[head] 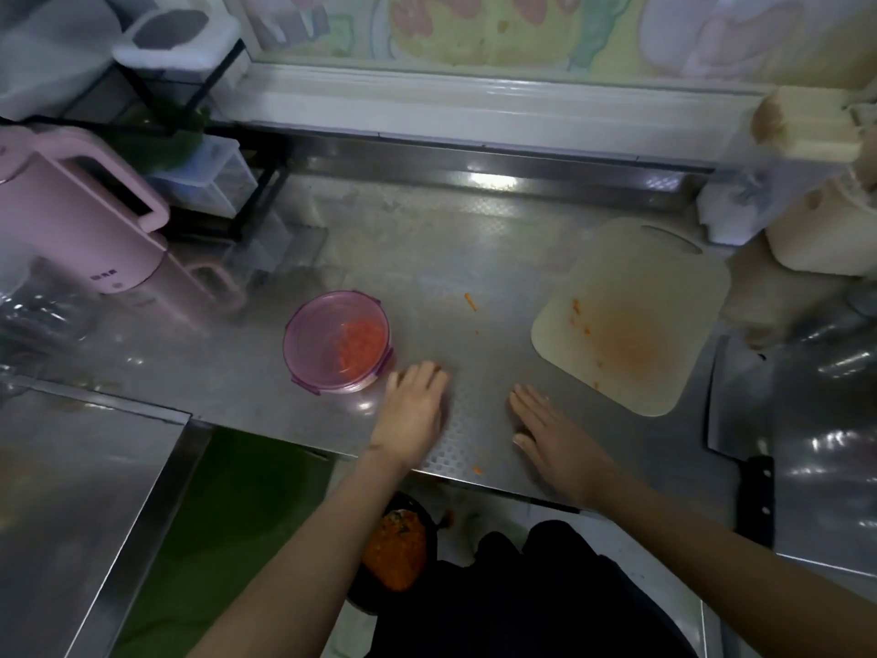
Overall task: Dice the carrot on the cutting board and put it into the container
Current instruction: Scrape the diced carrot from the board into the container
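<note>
A round purple container (303, 344) stands on the steel counter left of centre, with diced carrot (360, 346) heaped against its right inner wall. The pale cutting board (664, 287) lies to the right, stained orange and bearing only a few carrot crumbs. My left hand (417, 410) rests flat on the counter just right of the container, fingers slightly bent, holding nothing. My right hand (550, 434) lies flat on the counter, fingers straight, a short way left of the board's near corner. A cleaver (740, 410) rests on the counter right of the board, black handle toward me.
A pink kettle (80, 220) and a black wire rack (199, 149) with boxes stand at the back left. A cream appliance (816, 230) sits back right. Stray carrot bits (471, 301) lie mid-counter. Below the counter's front edge a dark bin holds orange scraps (396, 548).
</note>
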`<action>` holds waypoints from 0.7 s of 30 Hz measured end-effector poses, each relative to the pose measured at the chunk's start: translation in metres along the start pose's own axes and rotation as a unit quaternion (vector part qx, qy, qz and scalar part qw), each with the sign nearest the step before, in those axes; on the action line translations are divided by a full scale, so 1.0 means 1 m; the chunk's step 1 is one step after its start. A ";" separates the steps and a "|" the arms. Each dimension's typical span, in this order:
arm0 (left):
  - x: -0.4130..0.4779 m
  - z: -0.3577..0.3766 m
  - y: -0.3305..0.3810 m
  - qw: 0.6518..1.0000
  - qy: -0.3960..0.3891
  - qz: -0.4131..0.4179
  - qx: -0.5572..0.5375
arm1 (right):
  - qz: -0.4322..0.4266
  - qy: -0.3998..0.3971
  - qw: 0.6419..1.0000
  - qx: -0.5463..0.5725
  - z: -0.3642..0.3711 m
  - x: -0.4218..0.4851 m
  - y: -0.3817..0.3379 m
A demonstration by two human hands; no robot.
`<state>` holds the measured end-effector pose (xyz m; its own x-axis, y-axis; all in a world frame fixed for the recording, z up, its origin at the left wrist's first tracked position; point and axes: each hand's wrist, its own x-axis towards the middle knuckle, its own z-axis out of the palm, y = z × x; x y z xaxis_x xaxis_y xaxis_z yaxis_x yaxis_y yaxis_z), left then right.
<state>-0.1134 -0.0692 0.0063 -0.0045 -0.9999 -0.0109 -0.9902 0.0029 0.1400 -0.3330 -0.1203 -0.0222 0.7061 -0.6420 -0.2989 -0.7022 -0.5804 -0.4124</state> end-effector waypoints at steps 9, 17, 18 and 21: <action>0.068 0.018 0.038 0.983 -0.146 0.087 -0.067 | 0.146 0.088 0.985 -0.004 -0.068 0.051 0.095; 0.092 0.040 0.067 0.970 -0.218 0.107 -0.017 | 0.145 0.041 0.989 0.005 -0.085 0.085 0.115; 0.089 0.043 0.069 0.971 -0.218 0.101 -0.012 | 0.134 0.036 0.990 0.004 -0.082 0.087 0.116; 0.084 0.048 0.071 0.972 -0.213 0.099 -0.004 | 0.084 0.049 0.995 0.002 -0.073 0.085 0.115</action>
<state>-0.1905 -0.1525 -0.0318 -0.2533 -0.8849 -0.3909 -0.9630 0.1923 0.1885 -0.3602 -0.2783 -0.0324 0.5659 -0.7760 -0.2785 -0.8095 -0.4588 -0.3664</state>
